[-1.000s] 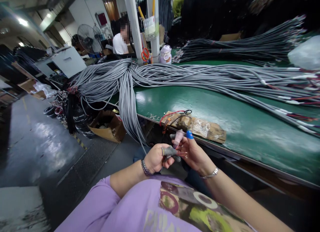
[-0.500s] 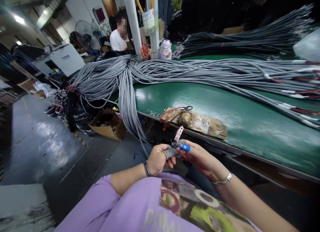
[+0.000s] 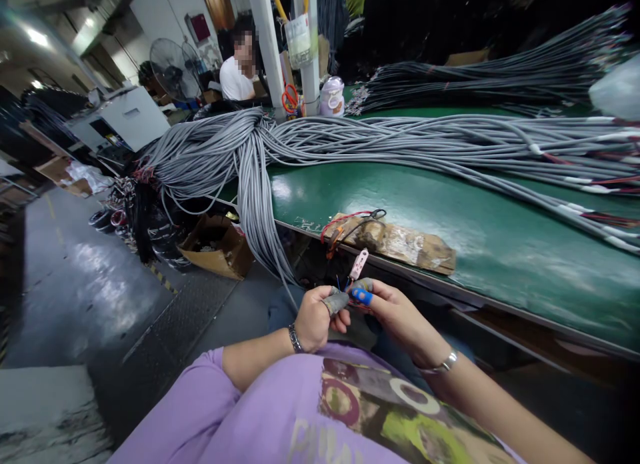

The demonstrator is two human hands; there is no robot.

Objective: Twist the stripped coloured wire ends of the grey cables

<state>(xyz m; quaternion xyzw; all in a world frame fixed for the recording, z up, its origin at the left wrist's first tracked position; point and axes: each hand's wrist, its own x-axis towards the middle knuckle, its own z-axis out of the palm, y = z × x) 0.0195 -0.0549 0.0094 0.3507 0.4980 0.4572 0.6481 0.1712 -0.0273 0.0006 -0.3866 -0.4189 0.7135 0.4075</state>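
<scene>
Currently, you are pinching thin wires (image 3: 361, 307) between your two hands, close to your body and just short of the table (image 3: 325, 191). Your left hand (image 3: 317, 317) is curling nearly closed on them, with a grey cover (image 3: 336, 303) sheathing its thumb. Your right hand (image 3: 387, 305) is also closing on the wires, its thumb wearing a blue cover (image 3: 361, 296). A pink tool (image 3: 359, 265) is jutting up beside the right fingertips; whether you are gripping it is unclear. Nearby, a wooden board (image 3: 407, 247) is lying along the table's edge.
</scene>
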